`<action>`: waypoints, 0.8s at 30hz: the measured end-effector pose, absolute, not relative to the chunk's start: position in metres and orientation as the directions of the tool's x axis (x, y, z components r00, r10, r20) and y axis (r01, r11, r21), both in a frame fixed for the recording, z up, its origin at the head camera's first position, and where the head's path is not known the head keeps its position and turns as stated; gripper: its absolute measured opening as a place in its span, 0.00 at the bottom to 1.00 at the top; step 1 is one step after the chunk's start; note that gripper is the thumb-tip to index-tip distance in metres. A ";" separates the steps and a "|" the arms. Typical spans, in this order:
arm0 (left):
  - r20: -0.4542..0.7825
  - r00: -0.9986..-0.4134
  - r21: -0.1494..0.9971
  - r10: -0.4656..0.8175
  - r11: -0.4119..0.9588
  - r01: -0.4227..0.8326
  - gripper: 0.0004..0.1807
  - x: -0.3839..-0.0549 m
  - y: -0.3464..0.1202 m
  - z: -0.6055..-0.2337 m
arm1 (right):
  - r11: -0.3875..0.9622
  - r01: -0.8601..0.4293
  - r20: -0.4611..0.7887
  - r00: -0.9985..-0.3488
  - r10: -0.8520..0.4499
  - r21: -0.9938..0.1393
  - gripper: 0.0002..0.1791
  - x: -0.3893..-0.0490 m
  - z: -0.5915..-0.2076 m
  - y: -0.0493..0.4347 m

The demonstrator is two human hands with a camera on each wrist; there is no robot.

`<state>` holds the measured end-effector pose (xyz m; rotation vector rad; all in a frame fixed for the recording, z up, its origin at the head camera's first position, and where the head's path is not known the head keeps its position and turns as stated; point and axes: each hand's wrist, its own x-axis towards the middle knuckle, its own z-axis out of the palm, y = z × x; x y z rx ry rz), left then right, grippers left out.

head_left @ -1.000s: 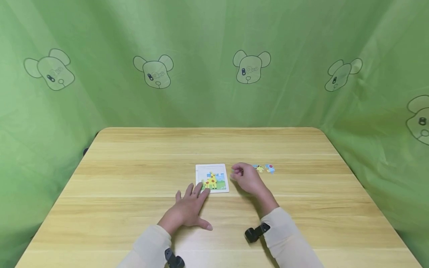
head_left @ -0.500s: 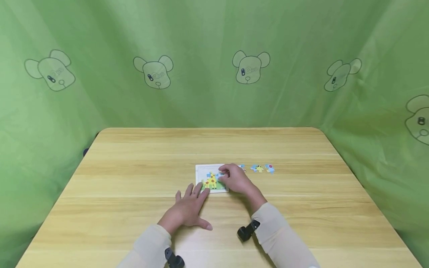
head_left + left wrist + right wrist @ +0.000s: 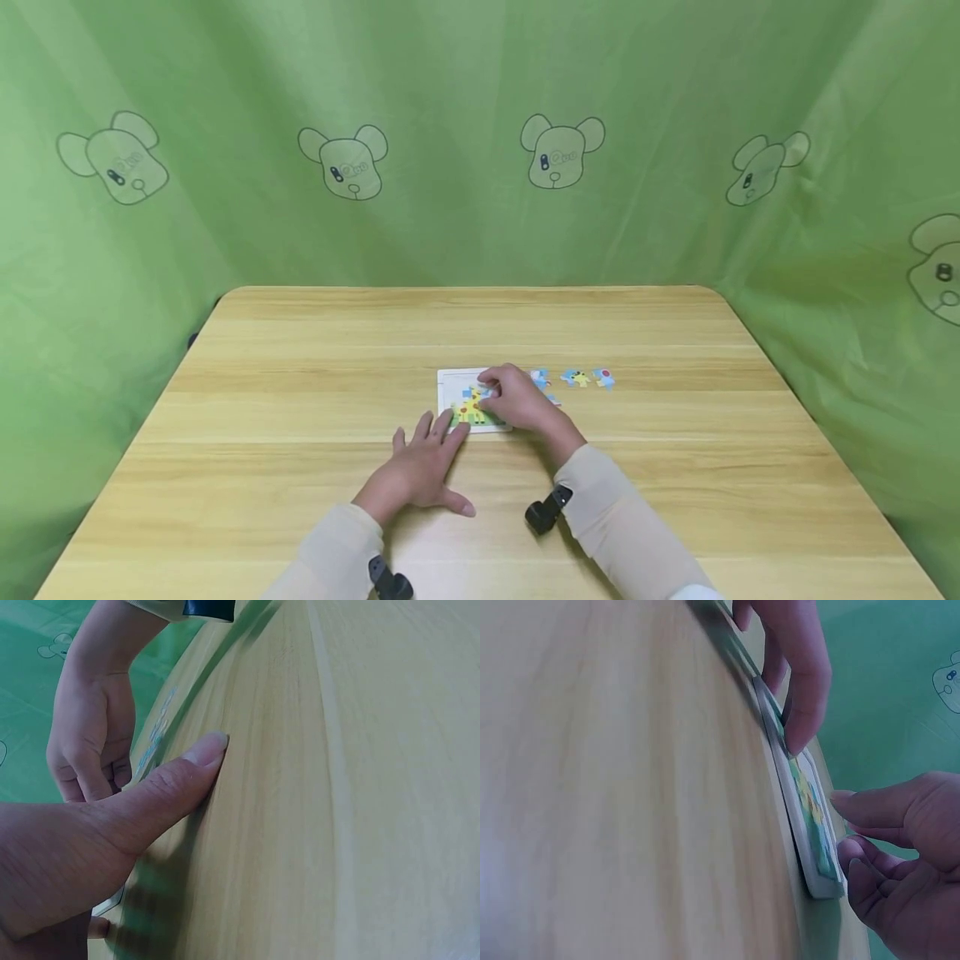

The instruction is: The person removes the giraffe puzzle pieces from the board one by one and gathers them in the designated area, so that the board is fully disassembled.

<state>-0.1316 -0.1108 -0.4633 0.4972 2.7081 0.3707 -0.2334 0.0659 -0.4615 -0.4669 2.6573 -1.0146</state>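
Note:
A white-framed jigsaw puzzle (image 3: 459, 379) lies flat on the table, with a yellow giraffe with red spots partly assembled over green and blue pieces. My left hand (image 3: 420, 471) is spread out, its fingertips resting on the lower-left corner of the frame, the thumb out to the side. Over the right part of the puzzle, my right hand (image 3: 517, 398) pinches a small puzzle piece between thumb and fingers; the fingers mostly cover it. In the right wrist view, the right hand (image 3: 907, 855) sits close above the frame's edge (image 3: 821, 887).
To the right of the puzzle lie several loose pieces: a blue-and-yellow piece (image 3: 576, 377), a blue piece with a red spot (image 3: 604, 377) and others partly behind the right hand. The wooden table (image 3: 300, 333) is bordered by green curtains (image 3: 450, 233) with mouse-like heads.
My right hand has moved left from beside the loose pieces to above the puzzle, uncovering loose pieces behind it. The left hand has stayed in place on the frame.

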 end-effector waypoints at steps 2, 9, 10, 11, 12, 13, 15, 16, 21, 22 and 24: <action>-0.301 -0.872 0.315 0.385 0.904 0.290 0.65 -0.131 -0.111 -0.463 | 0.705 -0.205 -0.130 -0.912 -0.389 -0.679 0.24 -0.234 -0.461 0.064; -0.303 -0.871 0.310 0.387 0.904 0.294 0.65 -0.132 -0.110 -0.462 | 0.705 -0.215 -0.152 -0.895 -0.418 -0.675 0.25 -0.236 -0.464 0.059; -0.302 -0.871 0.310 0.388 0.904 0.295 0.65 -0.132 -0.110 -0.462 | 0.707 -0.216 -0.156 -0.894 -0.421 -0.673 0.25 -0.237 -0.464 0.059; -0.301 -0.871 0.310 0.389 0.903 0.296 0.65 -0.132 -0.110 -0.462 | 0.708 -0.218 -0.158 -0.891 -0.425 -0.672 0.25 -0.237 -0.465 0.058; -0.303 -0.871 0.309 0.388 0.904 0.295 0.65 -0.131 -0.110 -0.462 | 0.710 -0.218 -0.163 -0.889 -0.427 -0.670 0.25 -0.237 -0.465 0.058; -0.304 -0.871 0.308 0.387 0.905 0.294 0.65 -0.131 -0.110 -0.462 | 0.711 -0.219 -0.166 -0.888 -0.429 -0.668 0.26 -0.237 -0.466 0.058; -0.306 -0.871 0.307 0.384 0.906 0.292 0.65 -0.131 -0.110 -0.462 | 0.712 -0.220 -0.170 -0.885 -0.434 -0.667 0.27 -0.237 -0.466 0.058; -0.306 -0.871 0.307 0.384 0.906 0.292 0.65 -0.131 -0.110 -0.462 | 0.714 -0.221 -0.173 -0.883 -0.435 -0.665 0.27 -0.237 -0.466 0.058; -0.308 -0.871 0.304 0.383 0.907 0.291 0.65 -0.132 -0.110 -0.463 | 0.722 -0.231 -0.174 -0.881 -0.439 -0.652 0.28 -0.237 -0.467 0.058; -0.307 -0.871 0.303 0.383 0.907 0.291 0.65 -0.132 -0.111 -0.463 | 0.723 -0.230 -0.175 -0.881 -0.439 -0.652 0.28 -0.238 -0.468 0.058; -0.308 -0.872 0.303 0.381 0.908 0.290 0.65 -0.132 -0.111 -0.463 | 0.724 -0.224 -0.180 -0.882 -0.435 -0.652 0.28 -0.238 -0.468 0.057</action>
